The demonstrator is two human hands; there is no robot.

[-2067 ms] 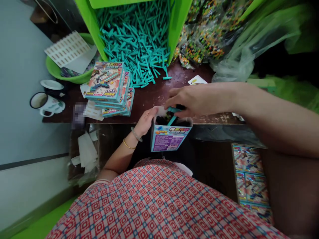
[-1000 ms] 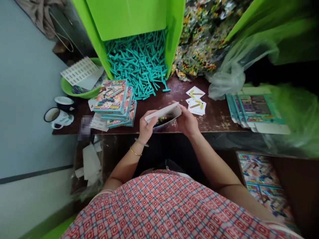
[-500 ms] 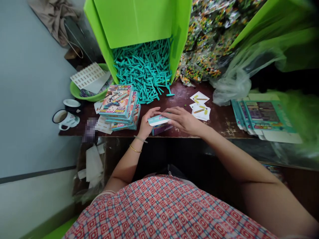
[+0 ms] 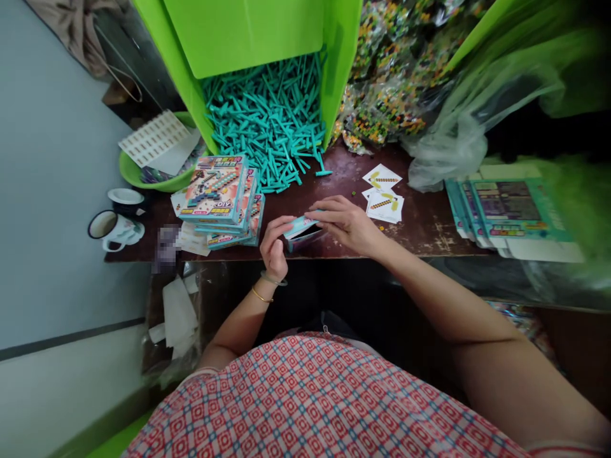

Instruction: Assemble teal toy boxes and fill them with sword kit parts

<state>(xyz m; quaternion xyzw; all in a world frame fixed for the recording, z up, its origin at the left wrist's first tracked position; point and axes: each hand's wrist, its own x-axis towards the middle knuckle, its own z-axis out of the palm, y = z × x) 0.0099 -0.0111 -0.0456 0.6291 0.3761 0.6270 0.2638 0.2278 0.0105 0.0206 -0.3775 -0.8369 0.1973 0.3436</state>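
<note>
A small teal box stands at the table's front edge, its flap partly raised over a dark gap. My left hand is at the box's left end, fingertips on the flap and thumb apart. From the right, my right hand rests its fingers on the flap's other end. Left of my hands is a stack of printed boxes. Cards with a pickaxe picture lie to the right of my right hand.
Teal hammer-shaped pieces spill from a green bin behind my hands. Bags of coloured beads stand at the back right. Flattened boxes lie right; an enamel mug and green basket are left.
The flap has tilted and a dark opening now shows beneath it. My left hand has shifted slightly left and turned, its thumb now in sight. The whole view has shifted a little.
</note>
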